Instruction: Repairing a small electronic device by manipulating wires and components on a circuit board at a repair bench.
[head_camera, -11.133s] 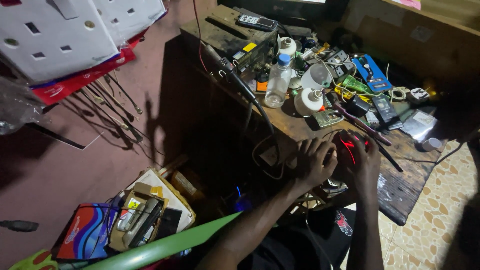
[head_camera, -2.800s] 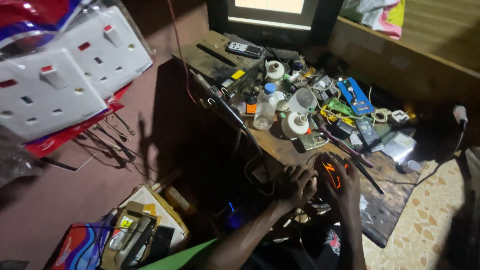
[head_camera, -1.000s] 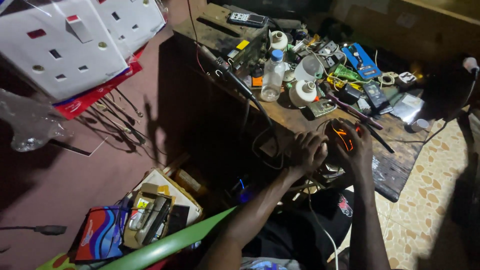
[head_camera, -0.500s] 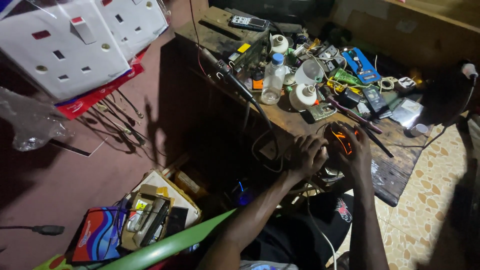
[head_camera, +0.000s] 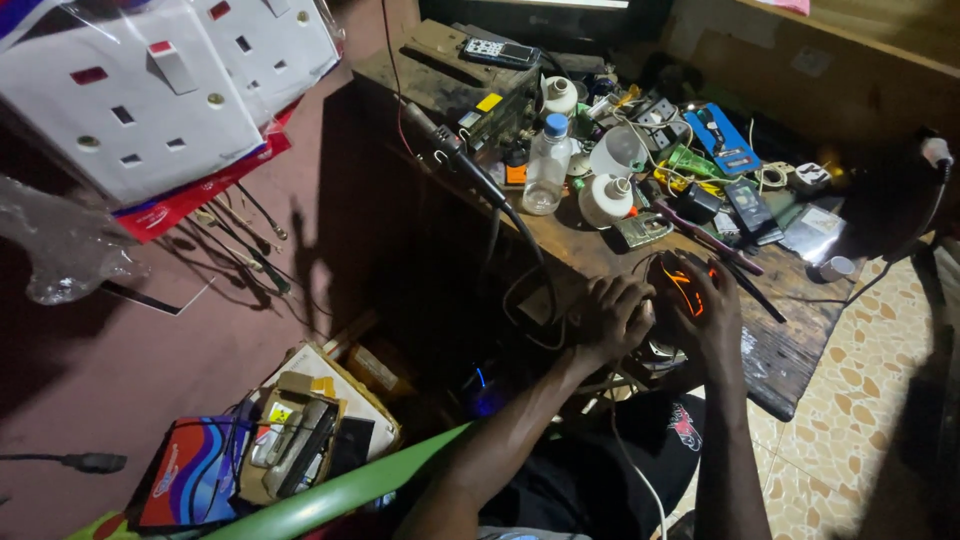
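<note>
Left hand (head_camera: 612, 318) and right hand (head_camera: 708, 312) close together at near edge of bench (head_camera: 790, 345), both curled round dark device (head_camera: 680, 290) with orange glow, fingers wrapped over its sides. Just beyond hands: small circuit board (head_camera: 642, 230), white bulbs (head_camera: 606, 200), clear bottle (head_camera: 546, 165). Farther right: blue package (head_camera: 722, 140). Farthest: remote (head_camera: 497, 52).

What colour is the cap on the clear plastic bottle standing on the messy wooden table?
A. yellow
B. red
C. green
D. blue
D: the clear plastic bottle standing on the wooden table, beyond the person's two hands, has a blue cap on top.
</note>
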